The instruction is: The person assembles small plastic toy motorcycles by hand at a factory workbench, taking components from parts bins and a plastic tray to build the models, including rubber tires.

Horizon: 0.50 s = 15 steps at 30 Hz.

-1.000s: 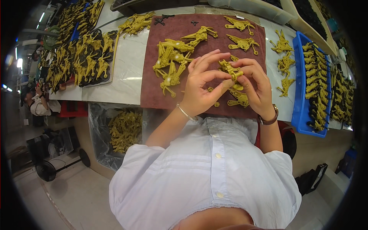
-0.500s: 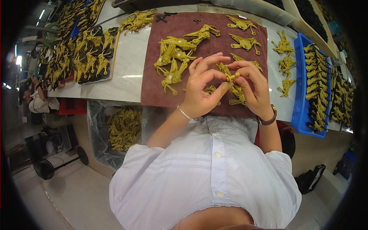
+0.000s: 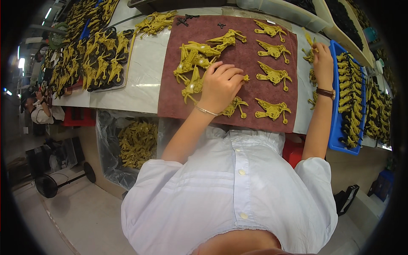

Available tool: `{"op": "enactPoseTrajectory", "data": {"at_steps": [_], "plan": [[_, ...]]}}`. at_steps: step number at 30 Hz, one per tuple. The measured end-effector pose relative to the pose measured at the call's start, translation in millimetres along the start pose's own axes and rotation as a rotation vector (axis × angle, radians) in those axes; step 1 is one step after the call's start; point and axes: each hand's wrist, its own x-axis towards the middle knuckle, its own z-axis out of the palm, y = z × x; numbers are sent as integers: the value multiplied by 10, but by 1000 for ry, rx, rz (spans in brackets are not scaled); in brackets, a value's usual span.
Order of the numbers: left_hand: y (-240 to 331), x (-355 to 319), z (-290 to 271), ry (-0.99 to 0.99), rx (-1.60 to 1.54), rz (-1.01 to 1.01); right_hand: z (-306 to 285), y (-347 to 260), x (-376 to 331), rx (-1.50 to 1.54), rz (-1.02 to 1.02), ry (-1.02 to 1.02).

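Note:
My left hand (image 3: 222, 87) is above the maroon cloth (image 3: 250, 91), fingers curled, with a small yellow plastic piece (image 3: 246, 77) poking out at the fingertips; the rest of it is hidden. To the right, beyond the cloth, my right hand (image 3: 323, 61) is closed at the far end of a row of yellow parts, its fingers on a yellow plastic part (image 3: 309, 39) that is partly covered. Beneath and beside my left hand lies a loose cluster of yellow assemblies (image 3: 199, 49). Several beak-shaped yellow pieces (image 3: 274, 75) form a column on the cloth's right side.
A blue tray (image 3: 334, 102) of yellow-and-black parts stands at the right. Loose yellow parts (image 3: 157, 23) lie at the far left, near a loaded rack (image 3: 102, 63). Small black pieces (image 3: 182, 21) rest on the cloth. Below the table edge, a plastic-lined bin (image 3: 138, 142) holds yellow parts.
My hands were together over the cloth, fingering a small yellow piece. My right hand has since moved right and away to the row beside the tray; my left has shifted slightly.

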Motion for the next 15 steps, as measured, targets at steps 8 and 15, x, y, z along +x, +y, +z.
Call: {"op": "enactPoseTrajectory", "data": {"at_steps": [8, 15], "plan": [[-242, -196, -69, -287, -107, 52, 138, -241, -37, 150, -105, -85], [-233, -46, -440, -209, -450, -128, -28, -1577, -253, 754, -407, -740]]}}
